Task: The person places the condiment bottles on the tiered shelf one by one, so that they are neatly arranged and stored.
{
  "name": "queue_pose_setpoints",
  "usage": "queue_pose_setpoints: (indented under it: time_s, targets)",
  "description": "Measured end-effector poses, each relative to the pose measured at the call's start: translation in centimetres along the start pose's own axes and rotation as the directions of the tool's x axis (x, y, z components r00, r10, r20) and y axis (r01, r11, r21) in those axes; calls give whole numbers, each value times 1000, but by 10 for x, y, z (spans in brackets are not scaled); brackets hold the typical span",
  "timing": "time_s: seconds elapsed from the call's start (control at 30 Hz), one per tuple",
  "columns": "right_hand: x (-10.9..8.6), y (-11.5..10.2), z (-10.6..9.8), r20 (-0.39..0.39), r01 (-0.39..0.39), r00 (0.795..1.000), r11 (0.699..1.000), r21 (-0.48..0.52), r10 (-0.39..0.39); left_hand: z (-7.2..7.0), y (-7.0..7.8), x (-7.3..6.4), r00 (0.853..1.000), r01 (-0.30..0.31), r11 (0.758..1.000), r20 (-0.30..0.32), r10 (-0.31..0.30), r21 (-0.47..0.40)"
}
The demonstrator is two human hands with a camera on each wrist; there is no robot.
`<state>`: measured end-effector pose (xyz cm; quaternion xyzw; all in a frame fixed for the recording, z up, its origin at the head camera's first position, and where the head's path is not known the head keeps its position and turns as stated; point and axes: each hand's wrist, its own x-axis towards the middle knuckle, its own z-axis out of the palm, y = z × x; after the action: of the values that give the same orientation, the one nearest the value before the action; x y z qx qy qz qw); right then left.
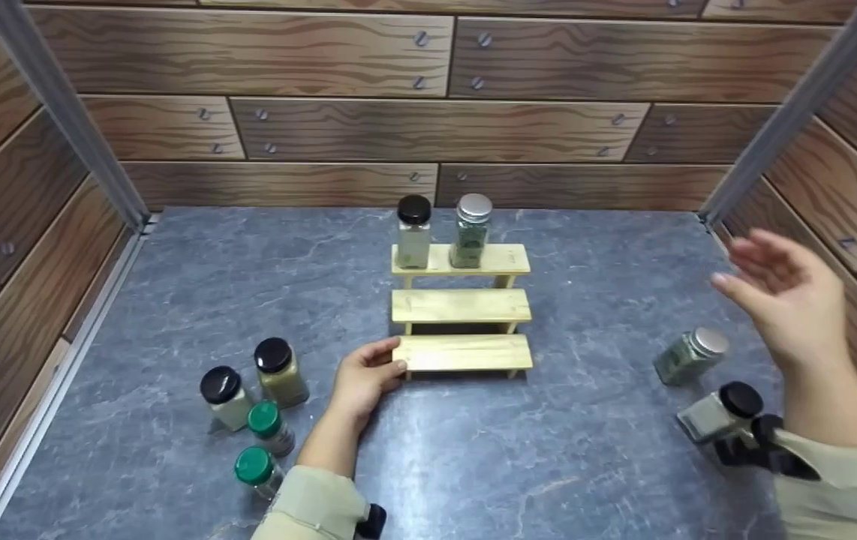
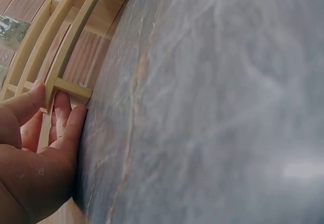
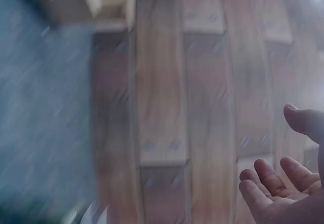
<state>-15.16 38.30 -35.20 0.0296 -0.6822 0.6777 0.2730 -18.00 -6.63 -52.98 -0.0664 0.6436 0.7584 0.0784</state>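
Note:
A small three-step wooden display rack (image 1: pixel 461 306) stands on the table. My left hand (image 1: pixel 365 377) pinches the left end of its lowest step; in the left wrist view the thumb lies against one face of the step (image 2: pixel 65 62) and fingers reach under it. On the top step stand a black-capped spice jar (image 1: pixel 413 234) and a silver-capped spice jar (image 1: pixel 471 232). My right hand (image 1: pixel 800 307) is raised at the right, empty, its fingers loosely extended. Nearest to it are a tilted-looking silver-capped jar (image 1: pixel 687 358) and a black-capped jar (image 1: pixel 715 414).
At the left stand two black-capped jars, one pale (image 1: pixel 230 401) and one yellowish (image 1: pixel 284 379), with two green-capped jars (image 1: pixel 267 424) in front. Wood-patterned walls (image 1: pixel 338 127) and metal corner posts (image 1: pixel 781 120) enclose the grey marbled table (image 1: pixel 548 442).

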Motion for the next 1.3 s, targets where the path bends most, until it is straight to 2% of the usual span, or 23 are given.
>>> queue_pose_setpoints:
  time_s: [0.1, 0.2, 0.27, 0.33, 0.5, 0.6, 0.67, 0.73, 0.83, 0.9, 1.03, 1.2, 1.3]
  targets:
    - [-16, 13, -36, -57, -82, 996, 988, -133, 75, 1, 1, -1, 1000, 3, 1000, -4, -3, -8]
    - [-39, 24, -65, -129, -191, 978, 947, -258, 162, 1, 2, -1, 1000, 7, 1000, -5, -7, -11]
    - [-57, 29, -80, -162, -255, 964, 915, -313, 213, 1, 2, -2, 1000, 8, 1000, -3, -8, -9]
    - [-74, 35, -89, -196, -294, 950, 910, -293, 243, 1, 2, -2, 1000, 8, 1000, -5, -8, -5]
    - [-110, 49, -98, -188, -313, 943, 924, -220, 275, -2, 2, -3, 1000, -4, 1000, -14, 3, -9]
    - [-127, 55, -103, -149, -334, 942, 879, -341, 301, -2, 1, -3, 1000, -11, 1000, -9, 10, -9]
    - [-136, 60, -105, -154, -343, 939, 868, -358, 308, -1, 0, -3, 1000, -13, 1000, -6, 13, -10]
    - [-144, 64, -107, -169, -354, 935, 821, -449, 311, 0, -1, -2, 1000, -17, 1000, -3, 17, -10]
    - [-150, 72, -107, -208, -362, 932, 798, -481, 297, 2, 0, -2, 1000, -14, 1000, -5, 14, -11]
    - [-152, 75, -107, -216, -359, 933, 751, -555, 287, 2, 0, -2, 1000, -8, 1000, -5, 8, -1]
    - [-158, 80, -109, -221, -347, 938, 750, -564, 268, 2, 1, -4, 1000, 10, 1000, -5, -10, 23]
    - [-160, 82, -108, -271, -412, 911, 715, -565, 311, 2, 2, -3, 1000, 10, 1000, -8, -10, 27]
    - [-158, 82, -105, -330, -466, 884, 699, -542, 332, 2, 2, -3, 1000, 3, 1000, -10, -3, 13]
